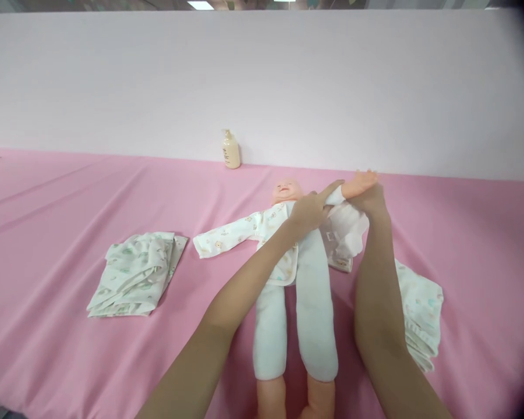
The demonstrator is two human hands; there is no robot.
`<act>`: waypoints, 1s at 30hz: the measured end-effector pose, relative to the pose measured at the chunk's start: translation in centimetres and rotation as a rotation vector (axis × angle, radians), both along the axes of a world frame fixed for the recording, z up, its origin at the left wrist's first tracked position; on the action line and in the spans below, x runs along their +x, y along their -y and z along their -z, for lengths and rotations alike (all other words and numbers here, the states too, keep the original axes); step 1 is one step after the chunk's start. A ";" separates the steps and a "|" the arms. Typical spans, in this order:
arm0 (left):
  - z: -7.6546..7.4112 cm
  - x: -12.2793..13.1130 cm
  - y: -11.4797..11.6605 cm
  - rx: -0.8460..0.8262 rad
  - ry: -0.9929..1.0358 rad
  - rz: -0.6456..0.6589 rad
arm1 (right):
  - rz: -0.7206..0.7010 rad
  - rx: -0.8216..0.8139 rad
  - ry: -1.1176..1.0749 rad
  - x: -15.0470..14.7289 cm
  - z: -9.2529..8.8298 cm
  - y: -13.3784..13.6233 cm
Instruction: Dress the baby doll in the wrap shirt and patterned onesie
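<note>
A baby doll point(317, 308) lies on its back on the pink cloth, legs toward me. Its white printed baby shirt point(273, 224) covers the arm on my left and part of the chest, while the rest of the shirt point(344, 230) lies spread beside the body on my right. My left hand point(309, 210) is closed around the doll's upper arm near the shoulder. Beneath the doll's raised forearm point(356, 186), my right hand point(371, 202) grips it close to the wrist; most of those fingers are hidden behind it.
A pump bottle point(231, 151) stands at the back against the white wall point(157, 87). Folded printed cloth point(135, 273) lies on the left. More folded printed clothing point(421, 308) lies on the right, partly behind my right forearm. Pink cloth point(61, 244) covers the table.
</note>
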State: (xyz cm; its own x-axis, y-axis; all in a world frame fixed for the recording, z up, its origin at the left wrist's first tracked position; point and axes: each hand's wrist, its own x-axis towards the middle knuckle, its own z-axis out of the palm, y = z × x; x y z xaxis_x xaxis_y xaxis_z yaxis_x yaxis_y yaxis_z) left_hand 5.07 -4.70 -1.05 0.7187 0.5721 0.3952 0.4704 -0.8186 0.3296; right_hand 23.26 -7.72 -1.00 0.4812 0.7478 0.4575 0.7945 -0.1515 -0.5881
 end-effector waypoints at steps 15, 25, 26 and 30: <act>-0.2 -0.8 0.0 0.181 -0.291 -0.102 | 0.163 0.235 -0.071 -2.0 -3.1 1.1; 0.3 0.6 -0.1 0.183 -0.398 -0.075 | 0.169 0.223 0.061 -5.1 -3.9 0.9; 0.5 0.5 -0.1 0.173 -0.396 -0.066 | 0.144 0.221 0.078 -5.5 -4.1 0.8; 0.9 -0.3 -0.8 0.004 -0.243 -0.011 | 0.021 0.074 0.153 -7.7 -4.6 0.7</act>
